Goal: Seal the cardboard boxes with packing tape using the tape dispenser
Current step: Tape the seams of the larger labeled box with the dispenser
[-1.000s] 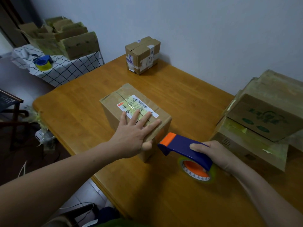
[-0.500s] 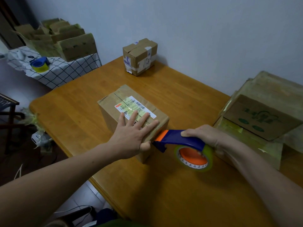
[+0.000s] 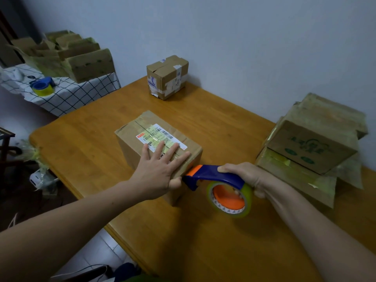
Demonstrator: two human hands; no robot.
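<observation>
Raised and swung in, the blue-and-orange tape dispenser meets the near edge of the brown cardboard box mid-worktop, right hand clamped round it. Left hand lies flat on the white barcode label, print illegible.

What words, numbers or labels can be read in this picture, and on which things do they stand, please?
"642" and "4-00 027", as far as they can be made out: on the white shipping label atop the middle box; its barcode and small print are too blurred to read.
Green print on the right-hand box: blurred, unreadable.
Blue print on the small back box: too small to read.
Tape roll: only triangle marks, no words.
</observation>
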